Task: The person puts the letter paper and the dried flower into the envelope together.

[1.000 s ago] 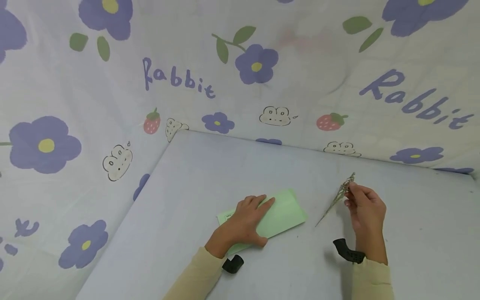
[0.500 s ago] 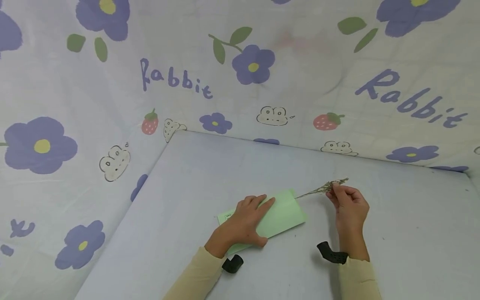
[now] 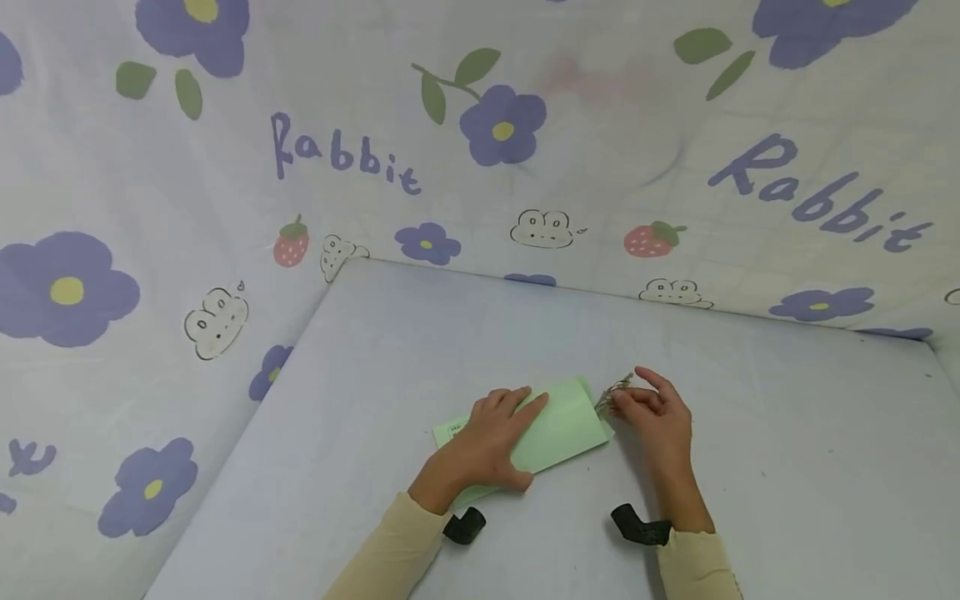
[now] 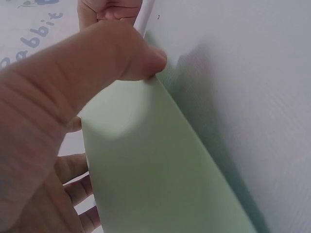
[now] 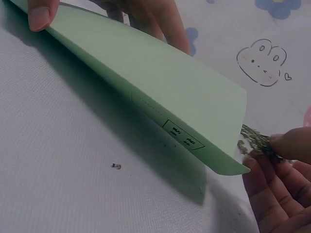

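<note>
A folded pale-green card (image 3: 566, 429) is tilted over the white table, its two layers slightly parted. My left hand (image 3: 483, 450) spans it, gripping with the thumb on the near edge and the fingers at the far edge, as the left wrist view also shows on the green sheet (image 4: 150, 165). At the card's right end, my right hand (image 3: 663, 425) pinches a small dried plant sprig (image 3: 613, 394) between thumb and fingers, with the index finger raised. The sprig's thin stem is hidden between the layers; its bushy head (image 5: 257, 141) sticks out past the edge.
The white tabletop (image 3: 420, 333) meets a cloth backdrop (image 3: 600, 150) printed with flowers and rabbits at the back and left. A few dark plant crumbs (image 5: 116, 166) lie near the card. Black curved wrist pieces (image 3: 637, 527) sit at both cuffs.
My right hand has moved left with the sprig, and its stem has gone in between the card's layers. The left hand has stayed on the card.
</note>
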`<state>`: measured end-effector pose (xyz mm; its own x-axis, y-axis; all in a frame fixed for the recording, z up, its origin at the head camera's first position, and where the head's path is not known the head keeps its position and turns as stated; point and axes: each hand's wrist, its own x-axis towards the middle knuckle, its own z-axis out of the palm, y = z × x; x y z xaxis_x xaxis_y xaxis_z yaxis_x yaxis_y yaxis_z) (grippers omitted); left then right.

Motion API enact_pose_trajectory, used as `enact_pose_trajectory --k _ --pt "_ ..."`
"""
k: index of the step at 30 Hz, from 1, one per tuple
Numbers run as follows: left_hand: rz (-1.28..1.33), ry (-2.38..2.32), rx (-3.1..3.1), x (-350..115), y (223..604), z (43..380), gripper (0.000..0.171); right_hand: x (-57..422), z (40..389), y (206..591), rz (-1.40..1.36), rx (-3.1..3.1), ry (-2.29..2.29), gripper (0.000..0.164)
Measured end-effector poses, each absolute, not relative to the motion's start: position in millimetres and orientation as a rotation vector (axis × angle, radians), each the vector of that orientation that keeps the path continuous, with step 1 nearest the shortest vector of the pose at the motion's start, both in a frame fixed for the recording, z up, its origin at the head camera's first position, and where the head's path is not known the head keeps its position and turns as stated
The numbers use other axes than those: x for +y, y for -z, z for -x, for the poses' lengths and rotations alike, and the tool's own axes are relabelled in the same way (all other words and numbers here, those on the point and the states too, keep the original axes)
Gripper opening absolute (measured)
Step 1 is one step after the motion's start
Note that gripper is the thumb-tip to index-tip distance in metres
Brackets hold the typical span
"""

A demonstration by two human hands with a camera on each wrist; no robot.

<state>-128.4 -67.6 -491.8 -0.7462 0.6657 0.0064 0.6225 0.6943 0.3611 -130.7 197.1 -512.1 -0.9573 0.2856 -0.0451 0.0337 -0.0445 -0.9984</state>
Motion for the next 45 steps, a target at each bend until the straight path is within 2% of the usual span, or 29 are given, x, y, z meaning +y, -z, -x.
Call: enact_pose_trajectory --k 8,22,36,42,45 --pt "-1.054 -0.511 2.772 -68.2 487.2 128.4 0.104 193.9 130.2 507.8 0.316 -2.269 -2.072 0.042" --pt "-1.057 -0.518 2.782 -68.3 489.0 129.6 0.104 199.3 127.1 499.7 0.442 -2.344 -2.05 0.038" --pt "-1.073 -0.505 2.778 -66.1 487.9 127.1 0.104 194.7 141.7 501.8 0.433 -2.412 -2.08 0.051" --pt "-1.092 -0.518 2.766 -65.4 489.5 127.3 0.105 197.4 151.0 501.1 0.346 -2.503 -2.037 0.045" --pt "-1.093 -0.512 2.764 -65.4 491.2 128.0 0.104 198.7 153.7 500.5 0.35 -2.542 -2.031 0.047"
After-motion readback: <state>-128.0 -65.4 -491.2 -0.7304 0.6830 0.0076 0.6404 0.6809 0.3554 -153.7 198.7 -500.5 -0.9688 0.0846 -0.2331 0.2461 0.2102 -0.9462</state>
